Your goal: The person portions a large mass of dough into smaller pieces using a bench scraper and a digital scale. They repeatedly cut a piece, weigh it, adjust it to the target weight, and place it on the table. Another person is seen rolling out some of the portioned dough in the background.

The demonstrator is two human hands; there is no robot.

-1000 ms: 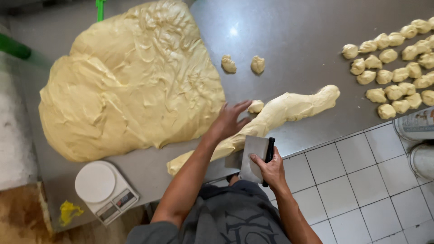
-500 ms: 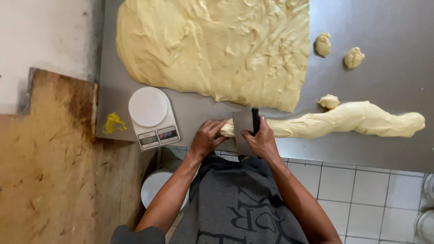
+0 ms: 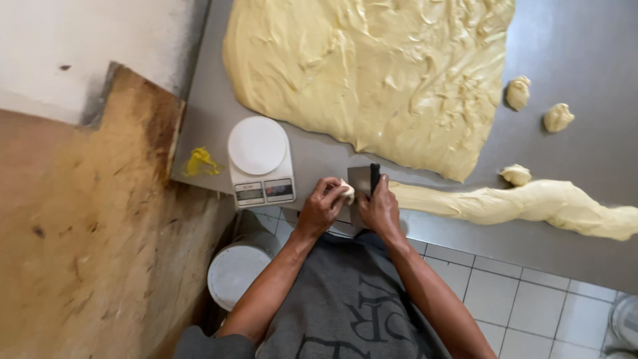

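Steel scraper (image 3: 361, 181) stands in the right hand (image 3: 380, 211) grip; left hand (image 3: 321, 206) pinches a dough piece (image 3: 346, 192) near the scale (image 3: 260, 161).

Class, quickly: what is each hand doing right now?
Left hand: closed on a small pale dough piece.
Right hand: closed on a flat metal dough scraper.

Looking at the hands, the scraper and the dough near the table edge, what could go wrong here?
The left hand holds a small dough piece right beside the scraper in the right hand; fingers might get nicked. The dough rope lies near the table edge and could slide off.
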